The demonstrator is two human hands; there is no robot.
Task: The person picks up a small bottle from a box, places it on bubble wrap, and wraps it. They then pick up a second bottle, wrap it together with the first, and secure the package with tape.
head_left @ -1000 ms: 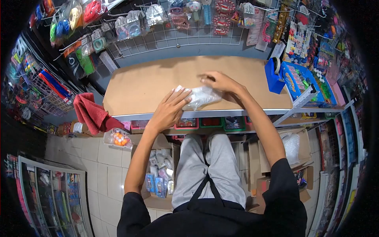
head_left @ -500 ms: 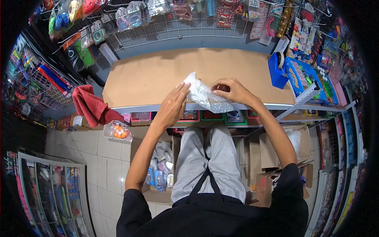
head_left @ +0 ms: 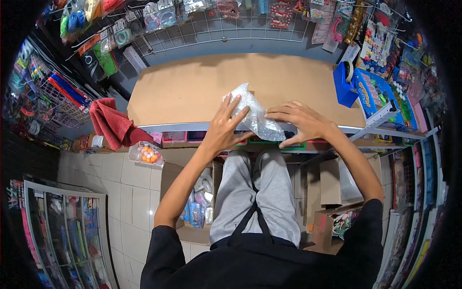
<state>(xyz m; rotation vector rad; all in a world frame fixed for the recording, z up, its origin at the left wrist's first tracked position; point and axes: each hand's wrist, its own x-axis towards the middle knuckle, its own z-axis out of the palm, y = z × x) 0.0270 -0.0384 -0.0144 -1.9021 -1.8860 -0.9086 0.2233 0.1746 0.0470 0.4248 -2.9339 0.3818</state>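
Note:
A crumpled piece of clear bubble wrap (head_left: 260, 118) lies slantwise on the brown tabletop, its lower end reaching over the front edge. Whether something is inside it cannot be made out. On its left side, my left hand (head_left: 222, 124) has its fingers spread, with the fingertips against the plastic and the thumb stretched out low near the table edge. My right hand (head_left: 305, 120) is at the wrap's right side, open, fingers pointing left and the thumb apart below them. Its fingertips are close to the plastic; contact is hard to tell.
The brown-topped table (head_left: 178, 91) has a blue tape dispenser (head_left: 344, 84) and a blue display box (head_left: 370, 94) at its right end. A red cloth (head_left: 113, 123) hangs at the left corner. Cardboard boxes (head_left: 192, 234) stand on the floor beside my legs.
My right hand has opened from a curled pinch and moved slightly right and down. My left hand's fingers have spread apart, its thumb now showing. The bubble wrap has shifted slightly.

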